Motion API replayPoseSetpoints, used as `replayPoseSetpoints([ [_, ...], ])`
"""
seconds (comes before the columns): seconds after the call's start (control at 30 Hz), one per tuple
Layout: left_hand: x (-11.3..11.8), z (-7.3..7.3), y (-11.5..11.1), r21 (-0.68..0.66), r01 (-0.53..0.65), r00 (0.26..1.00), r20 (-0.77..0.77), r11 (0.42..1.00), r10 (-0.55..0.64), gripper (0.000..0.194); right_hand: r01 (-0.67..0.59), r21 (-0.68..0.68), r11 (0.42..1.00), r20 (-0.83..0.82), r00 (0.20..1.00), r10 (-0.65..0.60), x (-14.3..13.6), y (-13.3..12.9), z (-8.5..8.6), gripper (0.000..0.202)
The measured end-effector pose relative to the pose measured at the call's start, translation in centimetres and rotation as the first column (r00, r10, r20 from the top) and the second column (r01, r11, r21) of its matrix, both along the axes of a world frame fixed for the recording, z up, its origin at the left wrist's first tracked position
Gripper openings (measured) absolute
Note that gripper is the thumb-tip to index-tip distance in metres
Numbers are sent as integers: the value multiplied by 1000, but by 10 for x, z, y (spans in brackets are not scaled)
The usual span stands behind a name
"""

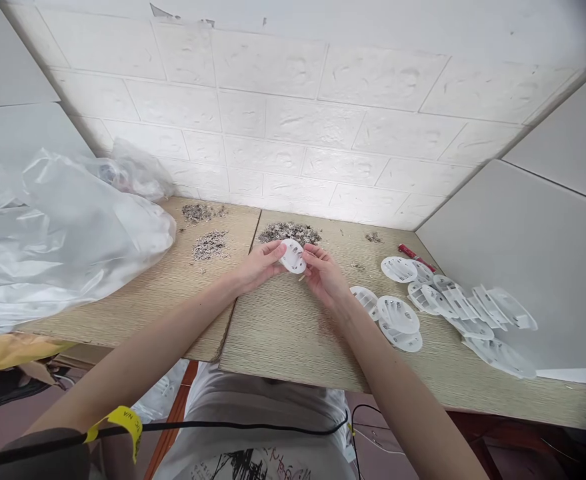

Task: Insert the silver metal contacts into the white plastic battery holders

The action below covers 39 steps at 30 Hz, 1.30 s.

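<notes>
A round white plastic disc [293, 257] with small metal pieces in it is held up over the middle of the wooden table. My left hand [263, 265] grips its left edge between thumb and fingers. At its right edge, my right hand [323, 272] is closed, its thumb and fingertips touching the disc; whether a small part is pinched there cannot be made out. Just behind the disc lies a heap of small metal pieces [285, 231]. Several similar white discs [399, 315] lie to the right of my right forearm.
More white discs [473, 310] overlap at the right, near a red tool [407, 251]. Two small metal piles [210, 245] lie left of the table seam. Large plastic bags [73, 227] cover the far left. A white brick wall [293, 127] stands behind; a black cable [243, 425] crosses in front.
</notes>
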<state>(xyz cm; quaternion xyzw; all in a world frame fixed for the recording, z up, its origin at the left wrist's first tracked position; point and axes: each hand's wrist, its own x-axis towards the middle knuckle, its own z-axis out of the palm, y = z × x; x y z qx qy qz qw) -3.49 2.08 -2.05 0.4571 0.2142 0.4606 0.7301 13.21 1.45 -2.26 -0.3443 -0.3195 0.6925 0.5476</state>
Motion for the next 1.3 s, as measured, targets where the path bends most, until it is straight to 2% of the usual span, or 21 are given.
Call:
replayPoseSetpoints([
  [0.1, 0, 5, -2, 29, 38, 999, -14, 999, -37, 47, -1, -10, 1000, -13, 1000, 1, 1, 3, -3, 28],
  [0.2, 0, 8, -5, 37, 5, 999, -52, 999, -3, 41, 9, -7, 1000, 15, 1000, -9, 1, 4, -4, 27],
  [0.4, 1, 6, -1, -29, -106, 993, -59, 994, 104, 33, -2, -7, 1000, 156, 988, 3, 1, -2, 6, 19],
  [0.47, 0, 6, 0, -89, -144, 989, -42, 986, 141, 33, 3, 34, 999, 287, 958, -13, 4, -6, 11, 26],
  [0.53, -1, 7, 1, -129, -171, 985, -31, 977, 168, 33, -29, 132, 991, 525, 850, -45, 8, -9, 14, 35],
  [0.6, -3, 8, 2, -138, -178, 984, -26, 974, 176, 33, -113, 211, 971, 751, 654, -87, 10, -10, 15, 38],
  [0.67, -4, 8, 3, -135, -179, 984, -31, 974, 177, 32, -202, 227, 953, 864, 494, -101, 11, -10, 14, 34],
  [0.73, -6, 8, 4, -139, -183, 983, -39, 973, 179, 31, -239, 246, 939, 887, 446, -119, 11, -9, 12, 29],
  [0.83, -7, 6, 6, -150, -193, 981, -56, 970, 187, 32, -227, 322, 919, 879, 432, -201, 10, -7, 10, 26],
  [0.97, -6, 4, 7, -135, -199, 979, -80, 971, 189, 35, -268, 374, 888, 890, 373, -262, 10, -7, 10, 31],
  [1.07, -6, 4, 6, -131, -195, 978, -101, 972, 182, 36, -393, 391, 832, 903, 338, -264, 9, -10, 12, 33],
  [1.2, -5, 4, 6, -189, -258, 964, -109, 947, 241, 37, -652, 334, 681, 930, 348, -123, 7, -17, 17, 36],
  [1.3, -5, 3, 8, -217, -288, 957, -103, 933, 272, 39, -807, 197, 556, 974, 224, -20, 4, -26, 20, 55],
])
